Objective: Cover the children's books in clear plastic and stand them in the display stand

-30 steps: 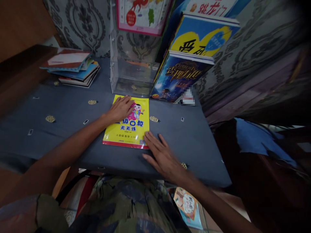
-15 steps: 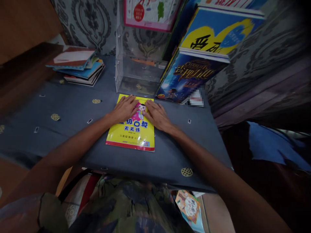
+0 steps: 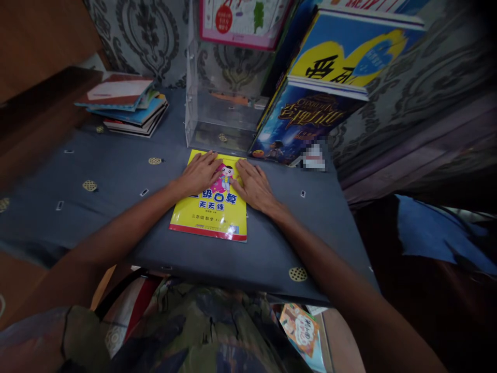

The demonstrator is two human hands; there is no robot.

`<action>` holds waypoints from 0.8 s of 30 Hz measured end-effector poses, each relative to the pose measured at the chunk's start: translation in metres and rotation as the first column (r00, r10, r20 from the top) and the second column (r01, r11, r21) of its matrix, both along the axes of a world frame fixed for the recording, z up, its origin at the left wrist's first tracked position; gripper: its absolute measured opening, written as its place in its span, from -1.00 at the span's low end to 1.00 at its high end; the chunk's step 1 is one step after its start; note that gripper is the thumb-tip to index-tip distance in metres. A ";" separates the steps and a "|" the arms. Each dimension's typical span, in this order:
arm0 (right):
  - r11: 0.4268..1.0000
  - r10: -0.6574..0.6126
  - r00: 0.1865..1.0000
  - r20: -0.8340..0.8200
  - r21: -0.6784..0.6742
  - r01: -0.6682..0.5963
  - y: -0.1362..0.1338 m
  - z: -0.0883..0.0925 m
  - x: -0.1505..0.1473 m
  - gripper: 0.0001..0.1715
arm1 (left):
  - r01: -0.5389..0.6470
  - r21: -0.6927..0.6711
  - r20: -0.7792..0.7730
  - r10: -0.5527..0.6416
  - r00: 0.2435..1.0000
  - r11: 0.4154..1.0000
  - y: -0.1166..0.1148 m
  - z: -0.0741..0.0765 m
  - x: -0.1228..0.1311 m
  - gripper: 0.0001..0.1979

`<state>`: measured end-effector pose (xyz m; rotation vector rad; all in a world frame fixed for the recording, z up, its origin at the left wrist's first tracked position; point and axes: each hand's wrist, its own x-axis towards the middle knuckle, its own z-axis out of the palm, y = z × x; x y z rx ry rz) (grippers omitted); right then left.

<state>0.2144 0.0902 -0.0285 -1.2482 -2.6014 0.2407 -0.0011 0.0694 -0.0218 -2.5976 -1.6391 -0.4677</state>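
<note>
A yellow workbook (image 3: 209,217) with blue lettering, a cartoon child and a red bottom strip lies closed on the dark grey tablecloth, in the middle of the head view. On its upper left part rests my left hand (image 3: 202,173), flat with the fingers stretched out. My right hand (image 3: 253,185) lies across its upper right edge, fingers also extended. Neither hand grips anything. Part of the cover's upper lettering is hidden under the left hand.
Just behind the workbook stands a clear acrylic rack (image 3: 217,134). Upright books (image 3: 306,119) lean at its right side. A pile of books (image 3: 128,106) lies at the back left. Below the table's front edge another book (image 3: 303,331) shows.
My right hand has shifted very slightly to the right on the workbook. The left hand and the workbook look unmoved.
</note>
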 end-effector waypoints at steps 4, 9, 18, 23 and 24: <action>1.000 -0.014 0.999 0.034 -0.022 0.014 -0.007 0.002 0.003 -0.18 | 0.007 0.005 0.002 -0.007 1.000 1.000 0.000 0.001 0.000 -0.56; 1.000 -0.003 0.999 0.047 -0.031 0.005 -0.031 0.003 0.012 -0.15 | -0.002 -0.019 -0.002 0.002 1.000 1.000 -0.002 0.003 0.001 -0.56; 0.990 0.139 0.988 0.066 0.000 -0.140 -0.097 0.005 0.039 -0.02 | -0.068 -0.032 0.036 0.069 0.997 0.997 -0.004 0.004 0.003 -0.60; 0.980 0.200 0.977 0.075 0.003 -0.201 -0.112 0.004 0.050 0.10 | -0.130 -0.009 0.020 0.130 0.991 0.991 -0.011 0.014 -0.001 -0.63; 0.979 0.205 0.976 0.072 -0.004 -0.205 -0.113 0.004 0.051 0.11 | -0.153 -0.007 0.011 0.153 0.988 0.988 -0.014 0.015 -0.003 -0.63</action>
